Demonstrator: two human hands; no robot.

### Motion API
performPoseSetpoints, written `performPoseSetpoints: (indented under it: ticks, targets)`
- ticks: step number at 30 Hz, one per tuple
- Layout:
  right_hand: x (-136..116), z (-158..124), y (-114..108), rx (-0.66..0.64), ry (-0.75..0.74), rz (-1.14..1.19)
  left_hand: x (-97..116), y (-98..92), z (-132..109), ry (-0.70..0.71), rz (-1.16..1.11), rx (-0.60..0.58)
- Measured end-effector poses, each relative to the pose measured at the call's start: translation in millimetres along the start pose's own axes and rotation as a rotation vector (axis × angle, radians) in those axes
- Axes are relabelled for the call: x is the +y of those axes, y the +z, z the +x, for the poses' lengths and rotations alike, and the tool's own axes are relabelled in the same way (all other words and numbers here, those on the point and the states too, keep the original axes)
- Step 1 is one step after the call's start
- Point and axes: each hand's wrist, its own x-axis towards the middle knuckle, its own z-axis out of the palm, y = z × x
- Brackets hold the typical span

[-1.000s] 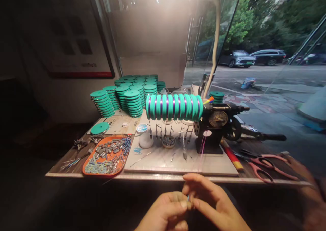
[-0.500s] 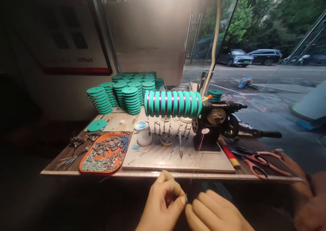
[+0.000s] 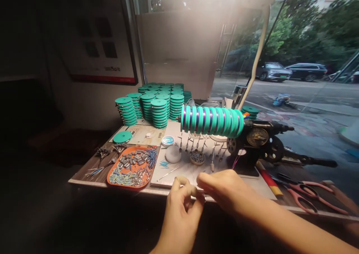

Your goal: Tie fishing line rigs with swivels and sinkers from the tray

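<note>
My left hand [image 3: 182, 209] and my right hand [image 3: 224, 190] meet in front of the table's near edge, fingertips pinched together on something too small to make out. A thin pink line [image 3: 235, 161] runs down from the black hand-crank winder [image 3: 259, 143] toward them. On the winder's shaft sits a row of teal spools [image 3: 211, 120] wound with purple line. Just beyond my hands lies a pale work board [image 3: 252, 183] with small hooks and sinkers.
Stacks of teal spools [image 3: 153, 106] stand at the back left. An orange tray [image 3: 133, 169] of small tubes and beads lies at the front left. Pink-handled scissors [image 3: 304, 192] lie at the right. A white dome [image 3: 173, 154] and a small bead dish [image 3: 198, 157] sit mid-board.
My hands have risen and reached forward over the table's front edge, the right hand stretching out furthest. The camera view shifted so the table sits further right.
</note>
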Motion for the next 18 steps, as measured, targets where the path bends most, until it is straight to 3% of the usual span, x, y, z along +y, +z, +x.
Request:
performPoseSetpoints:
  ticks: [5,7,10,12,14,16,18]
  targets:
    - [0.7,4.1,-6.4,0.017,0.137,0.119,-11.3,4.4,-0.1,0.257,0.257,0.099]
    - [1.6,3.0,-7.2,0.013,0.129,0.144,-9.3,1.3,3.1,0.168,0.165,0.067]
    - [2.0,-0.4,-5.0,0.003,0.101,0.137,-3.9,-3.6,7.5,-0.099,-0.089,-0.116]
    - [1.8,-0.7,-3.3,-0.004,0.114,0.136,-3.1,-3.8,7.7,-0.12,-0.097,-0.15]
    - [1.4,2.5,-3.4,-0.011,0.159,0.146,-6.2,-1.2,5.9,0.067,0.097,-0.007]
    - [0.8,8.9,-6.2,-0.031,0.215,0.163,-11.9,1.9,3.9,0.392,0.352,0.154]
    - [0.1,17.0,-10.7,-0.069,0.262,0.179,-17.3,3.0,3.6,0.715,0.53,0.225]
